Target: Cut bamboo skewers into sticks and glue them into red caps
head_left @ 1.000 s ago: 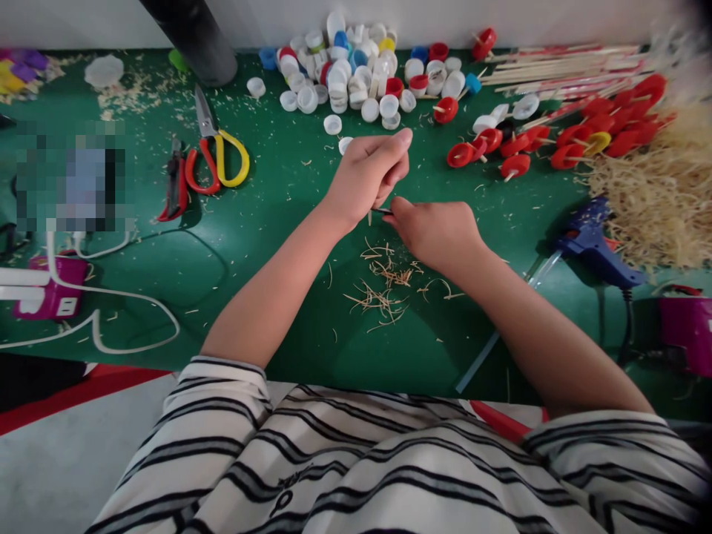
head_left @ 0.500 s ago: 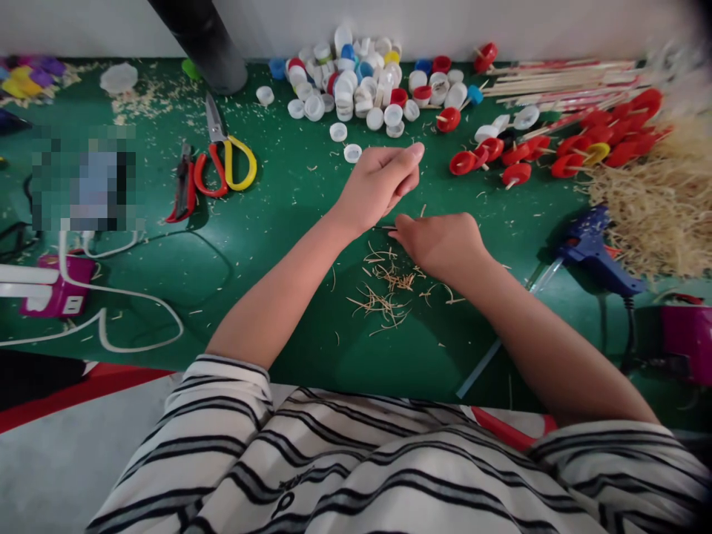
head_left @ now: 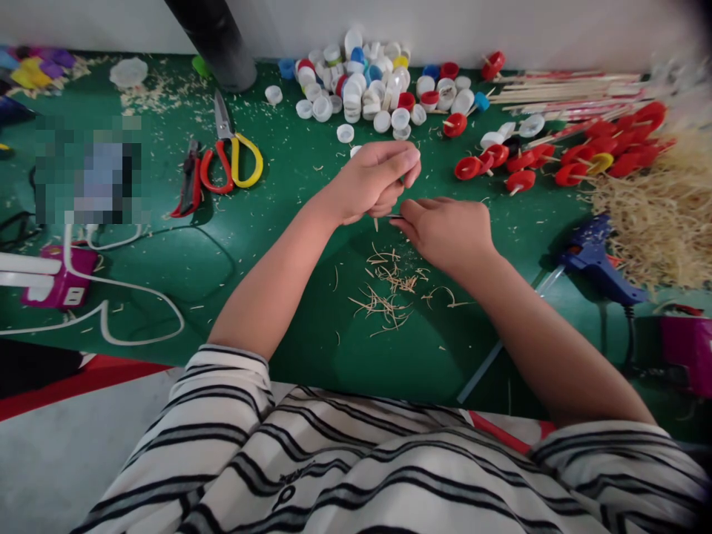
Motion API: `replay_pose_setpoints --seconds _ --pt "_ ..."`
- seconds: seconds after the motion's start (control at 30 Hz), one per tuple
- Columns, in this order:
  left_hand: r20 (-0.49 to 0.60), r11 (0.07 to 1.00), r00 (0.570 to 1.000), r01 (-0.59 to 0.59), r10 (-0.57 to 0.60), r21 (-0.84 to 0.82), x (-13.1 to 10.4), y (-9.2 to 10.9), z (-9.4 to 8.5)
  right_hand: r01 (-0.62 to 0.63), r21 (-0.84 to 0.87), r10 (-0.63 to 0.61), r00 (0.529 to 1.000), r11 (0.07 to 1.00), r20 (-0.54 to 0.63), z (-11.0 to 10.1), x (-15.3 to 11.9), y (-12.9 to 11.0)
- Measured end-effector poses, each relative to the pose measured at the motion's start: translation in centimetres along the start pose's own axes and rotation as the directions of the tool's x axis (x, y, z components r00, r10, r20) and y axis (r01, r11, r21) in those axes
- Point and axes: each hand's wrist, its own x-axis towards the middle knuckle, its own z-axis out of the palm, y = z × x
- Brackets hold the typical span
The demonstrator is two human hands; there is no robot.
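My left hand (head_left: 379, 178) is closed above the green table, its thumb laid over curled fingers. Below those fingers pokes the short pale end of a thin wooden stick (head_left: 376, 225); the rest is hidden in the hand. Just to the right, my right hand (head_left: 448, 228) is closed too, palm down. A narrow dark strip like a thin blade (head_left: 394, 216) shows at its fingertips, pointing at the left hand; its handle is covered. Under both hands lie loose wood shavings (head_left: 383, 304).
Bottle caps (head_left: 353, 93) are heaped at the back. Red caps on sticks (head_left: 578, 156), wood wool (head_left: 656, 215) and a blue glue gun (head_left: 595, 256) lie right. Scissors (head_left: 236, 159), red-handled pliers (head_left: 189, 182) and a white cable (head_left: 150, 297) lie left.
My right hand has risen slightly and turned palm down. The stick's end now shows below my left hand. The whole view has shifted a little.
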Motion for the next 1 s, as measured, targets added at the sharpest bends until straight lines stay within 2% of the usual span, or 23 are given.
replay_pose_setpoints --seconds 0.3,0.53,0.67,0.8,0.9,1.0 --pt "-0.01 1.0 1.0 -0.014 0.013 -0.021 0.1 -0.2 0.2 -0.053 -0.025 0.055 0.996 0.998 0.069 0.6 0.0 -0.6" --pt "-0.003 0.999 0.999 -0.038 0.038 -0.009 0.4 -0.7 0.1 -0.094 -0.044 0.099 0.988 0.995 0.122 0.3 -0.3 -1.1" --pt "0.018 0.999 0.999 -0.05 0.05 -0.016 0.4 -0.7 0.0 -0.088 -0.047 0.093 0.988 0.995 0.122 0.4 -0.5 -1.0" --pt "0.015 0.998 0.998 -0.054 0.055 -0.027 0.3 -0.7 0.0 -0.053 -0.053 0.062 0.983 0.997 0.17 0.8 -0.8 -0.9" --pt "-0.019 0.999 0.999 -0.033 0.033 -0.017 0.3 -0.7 0.1 -0.032 -0.069 0.044 0.983 0.997 0.181 0.7 -1.0 -0.9" --pt "-0.097 0.999 0.995 0.032 -0.032 0.0 0.5 -0.6 0.5 -0.032 -0.064 0.044 0.98 0.997 0.195 0.4 -1.0 -0.8"
